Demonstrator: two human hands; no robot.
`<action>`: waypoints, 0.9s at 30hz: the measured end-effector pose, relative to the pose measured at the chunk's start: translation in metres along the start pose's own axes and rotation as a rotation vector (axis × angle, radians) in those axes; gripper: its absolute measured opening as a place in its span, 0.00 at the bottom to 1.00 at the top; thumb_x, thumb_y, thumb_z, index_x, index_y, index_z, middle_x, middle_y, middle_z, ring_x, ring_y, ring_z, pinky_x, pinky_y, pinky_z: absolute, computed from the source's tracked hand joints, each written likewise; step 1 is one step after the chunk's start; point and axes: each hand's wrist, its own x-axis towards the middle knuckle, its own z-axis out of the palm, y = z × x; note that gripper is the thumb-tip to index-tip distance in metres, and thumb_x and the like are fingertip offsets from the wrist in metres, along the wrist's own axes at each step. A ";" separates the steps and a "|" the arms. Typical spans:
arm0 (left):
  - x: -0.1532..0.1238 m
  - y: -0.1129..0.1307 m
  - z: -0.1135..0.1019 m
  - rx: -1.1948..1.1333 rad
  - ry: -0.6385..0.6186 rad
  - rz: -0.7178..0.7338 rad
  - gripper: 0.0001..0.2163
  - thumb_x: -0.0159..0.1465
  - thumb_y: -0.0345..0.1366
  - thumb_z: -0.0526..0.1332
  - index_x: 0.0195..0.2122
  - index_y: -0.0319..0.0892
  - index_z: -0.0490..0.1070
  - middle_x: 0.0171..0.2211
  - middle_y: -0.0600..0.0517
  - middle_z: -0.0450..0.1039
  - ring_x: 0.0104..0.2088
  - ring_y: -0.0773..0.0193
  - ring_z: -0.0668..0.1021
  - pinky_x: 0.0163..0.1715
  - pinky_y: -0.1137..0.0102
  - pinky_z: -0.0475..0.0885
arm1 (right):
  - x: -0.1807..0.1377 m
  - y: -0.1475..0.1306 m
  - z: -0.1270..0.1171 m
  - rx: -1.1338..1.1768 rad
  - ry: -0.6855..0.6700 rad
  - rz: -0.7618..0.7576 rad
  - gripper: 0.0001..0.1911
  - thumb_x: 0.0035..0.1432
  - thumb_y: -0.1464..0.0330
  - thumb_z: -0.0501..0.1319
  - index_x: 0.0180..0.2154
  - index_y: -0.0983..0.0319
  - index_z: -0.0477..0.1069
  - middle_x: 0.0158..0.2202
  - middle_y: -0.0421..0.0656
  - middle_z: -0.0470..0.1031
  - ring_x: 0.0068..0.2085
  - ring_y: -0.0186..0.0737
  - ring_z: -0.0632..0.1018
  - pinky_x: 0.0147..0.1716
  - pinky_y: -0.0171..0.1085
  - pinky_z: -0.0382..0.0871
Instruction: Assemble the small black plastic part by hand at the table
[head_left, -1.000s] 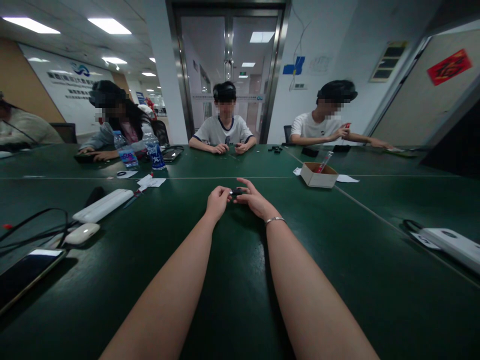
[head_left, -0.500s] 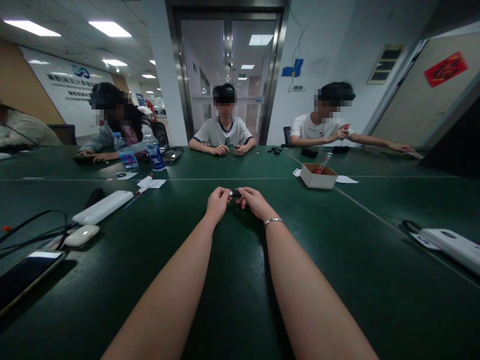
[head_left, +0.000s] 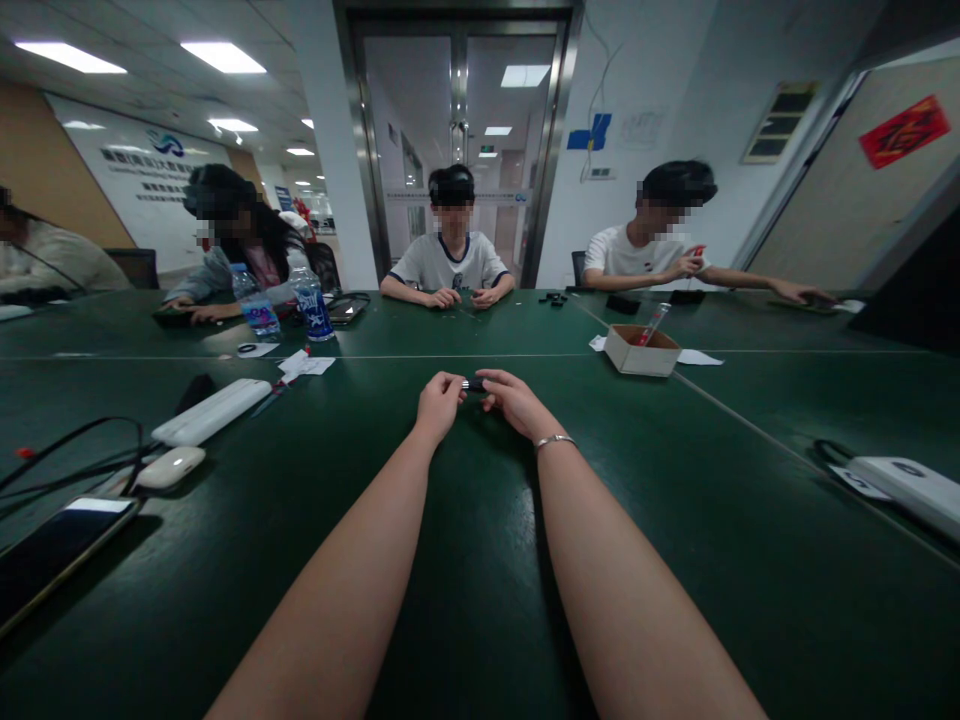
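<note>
My left hand (head_left: pixel 440 406) pinches the silver-banded end of a small black stick-like object (head_left: pixel 475 384) between thumb and fingertips. From the other side my right hand (head_left: pixel 519 404), with a silver bracelet at the wrist, has its bent fingers around the black end. The piece lies roughly level between both hands, just above the green table (head_left: pixel 472 560). It is too small for me to tell exactly what it is, and the fingers cover both its ends.
At left are a phone (head_left: pixel 64 550), a white case (head_left: pixel 171 467), a white power bank (head_left: pixel 212 412) and cables. Two water bottles (head_left: pixel 311 305) stand beyond. A small box (head_left: pixel 641 352) holding a clear tube sits ahead right. Several people sit across the table.
The fingers of my right hand have loosened and straightened a little, showing more of the black piece. The whole view has shifted slightly.
</note>
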 end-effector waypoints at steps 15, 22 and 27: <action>0.000 0.002 0.002 0.018 0.001 -0.016 0.08 0.64 0.38 0.57 0.30 0.40 0.69 0.24 0.53 0.70 0.25 0.67 0.72 0.28 0.73 0.66 | -0.001 -0.004 0.002 0.039 -0.016 0.030 0.10 0.53 0.79 0.59 0.37 0.63 0.76 0.34 0.43 0.78 0.23 0.30 0.74 0.30 0.33 0.71; 0.000 0.002 0.000 0.124 0.007 -0.020 0.14 0.66 0.45 0.56 0.29 0.41 0.69 0.25 0.52 0.71 0.26 0.65 0.73 0.27 0.72 0.65 | -0.002 -0.004 0.002 0.040 -0.044 0.035 0.11 0.53 0.79 0.60 0.38 0.63 0.76 0.32 0.41 0.77 0.25 0.32 0.76 0.34 0.34 0.73; -0.001 0.004 -0.001 0.209 0.016 -0.040 0.18 0.66 0.50 0.55 0.26 0.43 0.68 0.23 0.52 0.70 0.25 0.63 0.72 0.26 0.70 0.63 | -0.004 -0.004 0.002 0.036 -0.072 0.024 0.13 0.53 0.80 0.59 0.38 0.63 0.76 0.37 0.43 0.77 0.27 0.33 0.77 0.35 0.35 0.73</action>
